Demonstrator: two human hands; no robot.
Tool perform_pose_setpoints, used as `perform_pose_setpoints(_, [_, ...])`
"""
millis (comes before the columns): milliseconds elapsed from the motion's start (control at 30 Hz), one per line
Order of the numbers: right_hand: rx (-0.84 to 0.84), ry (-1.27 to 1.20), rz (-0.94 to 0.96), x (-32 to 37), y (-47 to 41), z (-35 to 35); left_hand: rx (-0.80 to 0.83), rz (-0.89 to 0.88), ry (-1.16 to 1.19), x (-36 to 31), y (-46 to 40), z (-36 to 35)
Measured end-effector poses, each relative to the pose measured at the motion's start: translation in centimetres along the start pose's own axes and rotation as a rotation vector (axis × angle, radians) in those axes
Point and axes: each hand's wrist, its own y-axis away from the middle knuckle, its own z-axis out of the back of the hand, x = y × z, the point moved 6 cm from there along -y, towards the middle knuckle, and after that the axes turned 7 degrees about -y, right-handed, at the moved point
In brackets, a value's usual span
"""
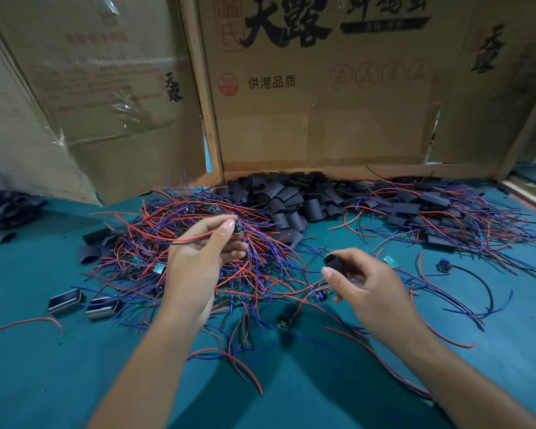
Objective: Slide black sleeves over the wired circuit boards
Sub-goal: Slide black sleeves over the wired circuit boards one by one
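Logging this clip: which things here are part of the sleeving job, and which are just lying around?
In use:
left hand with wired board
right hand with black sleeve
sleeve pile
wire heap

Lying about:
cardboard boxes
two small metal cases

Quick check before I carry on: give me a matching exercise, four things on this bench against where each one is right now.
Things:
1. wired circuit board
2. black sleeve
3. pile of empty sleeves
4. two metal housings

Places:
A. against the cardboard wall, centre back
B. pinched in the right hand
C. on the green mat, left of the left forearm
D. held up in the left hand

Pairs: 1-D, 2-B, 3-A, 4-C
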Motion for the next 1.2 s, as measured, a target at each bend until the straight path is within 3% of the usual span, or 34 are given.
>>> perform_pose_setpoints(200, [0.016, 0.075, -0.009, -0.1, 0.0, 0.2, 0.011, 0.013, 0.072, 0.1, 0.1, -0.4])
perform_pose_setpoints(400, [-0.003, -0.116, 0.026, 1.6, 0.0, 0.4, 0.121, -0.024, -0.033, 0.2, 0.5, -1.2])
perform_pose_setpoints(633, [0.387, -0.438, -0.121, 3.2, 2.5, -3.8, 0.252, 0.138, 0.056, 2.0, 1.8, -3.7])
perform_pose_setpoints(833, [0.346, -0.536, -0.191, 3.3, 2.9, -4.5, 0.300, 0.193, 0.073, 3.1, 2.6, -4.8])
perform_pose_setpoints(1000, [0.410, -0.714, -0.266, 2.9, 3.2, -5.1, 0.333, 0.317, 0.215, 3.8, 3.2, -5.8])
perform_pose_setpoints(1200, [0.468, -0.695, -0.295, 2.8, 3.2, -5.2, 0.149, 0.389, 0.618, 4.0, 2.2, -4.8])
